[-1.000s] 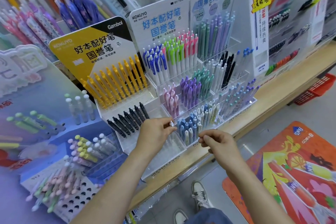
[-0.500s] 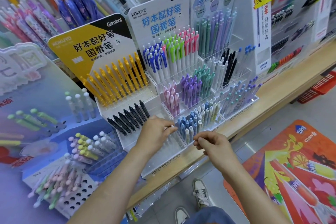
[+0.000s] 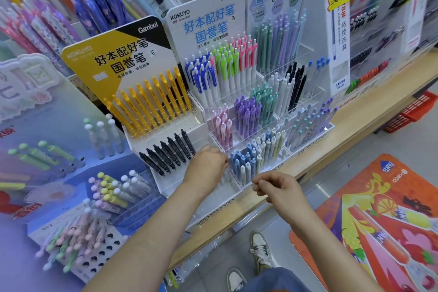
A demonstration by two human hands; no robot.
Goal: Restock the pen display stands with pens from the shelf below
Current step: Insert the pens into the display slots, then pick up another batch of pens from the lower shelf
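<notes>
Head view: the right hand [image 3: 278, 188] has dropped slightly from the blue pens [image 3: 239, 161], fingertips pinched, contents unclear; the left hand [image 3: 206, 166] stays curled beside them, grasp hidden.

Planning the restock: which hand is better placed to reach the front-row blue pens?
Left, probably: the left hand is level with the blue pens, right beside them; the right hand is lower, in front of the stand.
</notes>
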